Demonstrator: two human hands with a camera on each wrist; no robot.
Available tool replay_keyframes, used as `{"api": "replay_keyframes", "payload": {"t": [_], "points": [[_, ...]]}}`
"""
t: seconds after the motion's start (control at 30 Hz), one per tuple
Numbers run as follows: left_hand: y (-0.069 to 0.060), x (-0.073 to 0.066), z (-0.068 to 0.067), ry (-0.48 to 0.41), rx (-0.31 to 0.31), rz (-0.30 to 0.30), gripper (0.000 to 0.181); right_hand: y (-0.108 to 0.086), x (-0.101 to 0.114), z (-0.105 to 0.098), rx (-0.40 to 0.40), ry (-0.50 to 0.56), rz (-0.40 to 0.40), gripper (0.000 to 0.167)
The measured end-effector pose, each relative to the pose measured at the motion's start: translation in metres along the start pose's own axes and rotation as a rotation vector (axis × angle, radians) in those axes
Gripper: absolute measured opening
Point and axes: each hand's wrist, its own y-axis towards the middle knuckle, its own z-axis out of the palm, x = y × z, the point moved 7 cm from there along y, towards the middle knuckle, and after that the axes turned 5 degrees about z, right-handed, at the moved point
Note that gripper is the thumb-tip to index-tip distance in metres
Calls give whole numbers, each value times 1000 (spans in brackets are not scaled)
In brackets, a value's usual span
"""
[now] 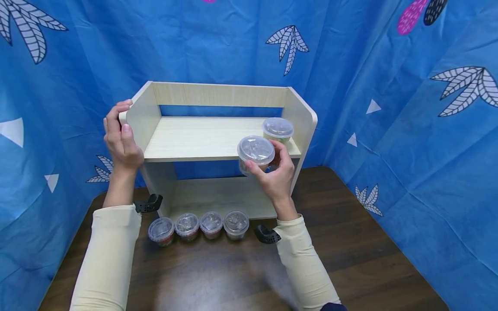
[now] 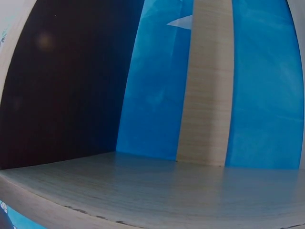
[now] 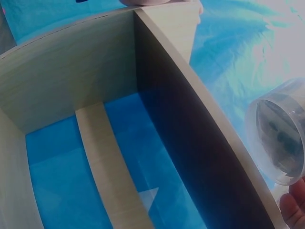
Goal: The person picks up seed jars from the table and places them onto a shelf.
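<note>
A pale wooden two-tier shelf (image 1: 202, 134) stands on the dark table. My left hand (image 1: 123, 142) grips the front edge of its left side panel, with the thumb at the edge's front. My right hand (image 1: 278, 175) holds a clear lidded plastic cup (image 1: 255, 151) between thumb and fingers, in front of the upper board's right part. The right wrist view shows that cup's clear base (image 3: 276, 136) with fingertips (image 3: 290, 205) against it. Behind it, another lidded cup (image 1: 278, 128) sits on the upper board at the right end. What the held cup contains is unclear.
Several lidded cups stand in a row on the table (image 1: 194, 276) before the shelf, among them a left one with red contents (image 1: 161, 231) and a right one (image 1: 236, 224). A blue patterned curtain (image 1: 218, 47) hangs behind and on both sides.
</note>
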Motion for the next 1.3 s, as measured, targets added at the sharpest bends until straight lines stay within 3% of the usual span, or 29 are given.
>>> {"api": "replay_keyframes", "payload": {"t": [0.17,0.4,0.67,1.3], "points": [[1,0,0,-1,6,7,56,2,2,2,4,1,4,103],[1,0,-1,-2,7,10,56,6,-42,9,17,-31,38,96],[1,-2,-1,-2,8,10,56,8,-42,15,51,-39,20,75],[1,-1,0,11,8,34,56,13,-41,22,93,-100,49,71]]}}
